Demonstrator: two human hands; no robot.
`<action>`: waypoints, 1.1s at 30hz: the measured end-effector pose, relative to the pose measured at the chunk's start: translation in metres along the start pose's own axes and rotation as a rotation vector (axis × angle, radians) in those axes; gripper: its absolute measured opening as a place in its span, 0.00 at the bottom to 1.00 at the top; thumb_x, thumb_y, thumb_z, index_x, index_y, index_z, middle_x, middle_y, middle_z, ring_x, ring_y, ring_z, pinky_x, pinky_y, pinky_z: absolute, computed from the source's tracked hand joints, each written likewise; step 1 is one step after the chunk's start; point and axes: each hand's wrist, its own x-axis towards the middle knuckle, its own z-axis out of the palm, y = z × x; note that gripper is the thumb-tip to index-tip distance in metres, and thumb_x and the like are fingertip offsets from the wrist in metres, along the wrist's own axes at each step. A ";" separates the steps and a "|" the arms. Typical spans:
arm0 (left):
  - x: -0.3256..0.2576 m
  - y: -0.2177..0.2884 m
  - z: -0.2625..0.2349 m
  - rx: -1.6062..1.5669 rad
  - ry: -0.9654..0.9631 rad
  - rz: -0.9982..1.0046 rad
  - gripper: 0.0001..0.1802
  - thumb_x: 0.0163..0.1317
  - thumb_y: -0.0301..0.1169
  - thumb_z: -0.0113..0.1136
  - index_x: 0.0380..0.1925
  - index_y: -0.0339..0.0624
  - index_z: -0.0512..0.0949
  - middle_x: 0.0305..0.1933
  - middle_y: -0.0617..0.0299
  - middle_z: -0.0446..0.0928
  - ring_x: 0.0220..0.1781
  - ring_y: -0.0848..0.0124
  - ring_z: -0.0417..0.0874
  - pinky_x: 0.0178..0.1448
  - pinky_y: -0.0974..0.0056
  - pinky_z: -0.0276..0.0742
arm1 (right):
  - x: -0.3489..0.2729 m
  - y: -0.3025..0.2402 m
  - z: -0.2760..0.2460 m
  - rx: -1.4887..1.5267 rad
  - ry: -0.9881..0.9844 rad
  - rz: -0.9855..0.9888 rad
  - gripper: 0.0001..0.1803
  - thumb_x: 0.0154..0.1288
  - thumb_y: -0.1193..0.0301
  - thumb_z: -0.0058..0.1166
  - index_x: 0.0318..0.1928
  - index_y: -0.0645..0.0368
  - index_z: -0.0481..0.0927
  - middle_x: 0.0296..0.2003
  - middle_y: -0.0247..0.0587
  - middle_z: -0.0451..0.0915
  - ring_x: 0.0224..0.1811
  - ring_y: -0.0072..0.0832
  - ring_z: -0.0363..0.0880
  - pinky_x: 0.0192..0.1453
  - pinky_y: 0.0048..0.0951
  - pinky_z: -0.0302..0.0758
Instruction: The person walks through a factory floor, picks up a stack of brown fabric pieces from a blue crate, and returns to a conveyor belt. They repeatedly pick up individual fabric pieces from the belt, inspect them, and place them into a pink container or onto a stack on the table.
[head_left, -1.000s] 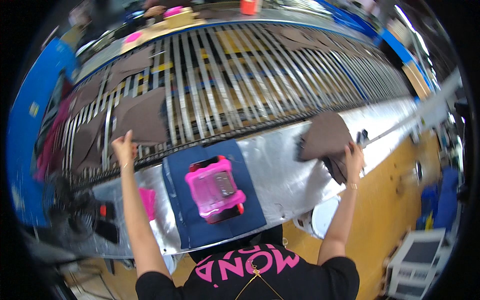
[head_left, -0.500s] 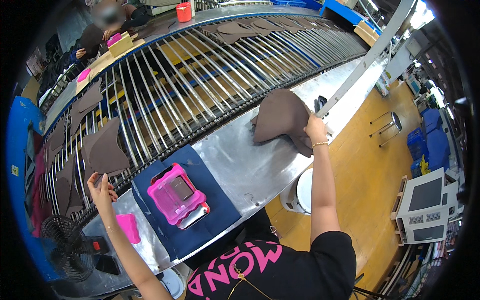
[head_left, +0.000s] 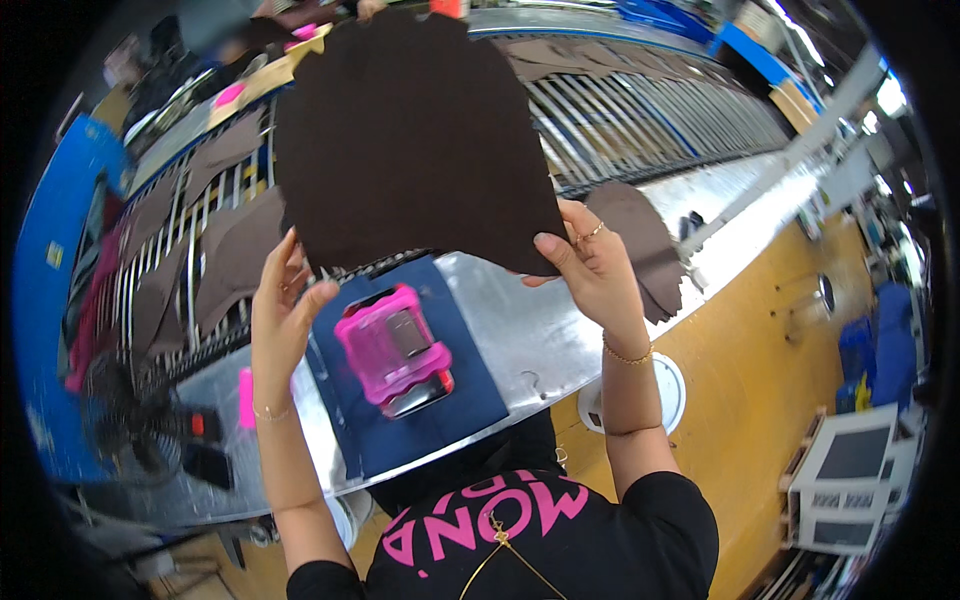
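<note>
A large dark brown leather piece [head_left: 410, 140] is held up in front of me, covering much of the conveyor. My right hand [head_left: 585, 265] pinches its lower right edge. My left hand [head_left: 280, 310] holds its lower left edge, fingers curled behind it. Below the piece a pink device with a metal plate [head_left: 392, 348] lies on a dark blue mat [head_left: 455, 415] on the silver metal table [head_left: 520, 330].
More brown leather pieces [head_left: 640, 250] are stacked on the table at right, others [head_left: 235, 250] lie on the slatted conveyor [head_left: 640, 120] at left. A fan [head_left: 130, 430] and a pink object [head_left: 246, 398] sit at lower left. White bucket [head_left: 665, 390] and yellow floor at right.
My right hand lifted a brown piece off the right stack and brought it up to the centre. My left hand came in from the left and took its other edge.
</note>
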 end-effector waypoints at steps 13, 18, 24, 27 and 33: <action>-0.105 0.030 -0.129 0.290 0.342 -0.018 0.09 0.64 0.25 0.58 0.42 0.34 0.78 0.33 0.65 0.78 0.29 0.82 0.75 0.28 0.77 0.74 | 0.011 0.070 0.111 -0.347 -0.417 -0.365 0.05 0.57 0.72 0.60 0.31 0.61 0.81 0.24 0.41 0.77 0.37 0.39 0.75 0.50 0.35 0.71; -0.101 0.017 -0.104 0.326 0.221 -0.088 0.07 0.62 0.20 0.56 0.39 0.29 0.78 0.31 0.64 0.74 0.30 0.80 0.76 0.30 0.76 0.75 | 0.008 0.087 0.081 -0.480 -0.361 -0.456 0.02 0.57 0.76 0.59 0.31 0.60 0.81 0.23 0.38 0.77 0.28 0.35 0.75 0.54 0.35 0.68; -0.066 -0.001 -0.044 0.575 -0.028 0.103 0.06 0.54 0.20 0.61 0.33 0.31 0.78 0.25 0.56 0.74 0.25 0.67 0.76 0.29 0.68 0.72 | -0.019 0.118 0.018 -0.550 -0.185 -0.263 0.04 0.53 0.80 0.62 0.31 0.61 0.82 0.26 0.42 0.80 0.29 0.34 0.76 0.44 0.31 0.72; -0.042 -0.002 -0.014 0.631 -0.143 0.299 0.06 0.52 0.23 0.63 0.30 0.33 0.79 0.24 0.55 0.74 0.25 0.62 0.75 0.31 0.65 0.71 | -0.045 0.129 -0.014 -0.469 -0.070 -0.072 0.04 0.52 0.81 0.62 0.31 0.62 0.82 0.27 0.42 0.80 0.29 0.34 0.75 0.39 0.28 0.72; -0.006 -0.002 0.047 0.661 -0.384 0.514 0.06 0.51 0.31 0.65 0.26 0.41 0.80 0.24 0.61 0.76 0.32 0.64 0.76 0.31 0.61 0.73 | -0.078 0.113 -0.095 -0.303 0.234 -0.001 0.08 0.61 0.80 0.58 0.42 0.65 0.79 0.32 0.34 0.80 0.32 0.18 0.74 0.38 0.20 0.70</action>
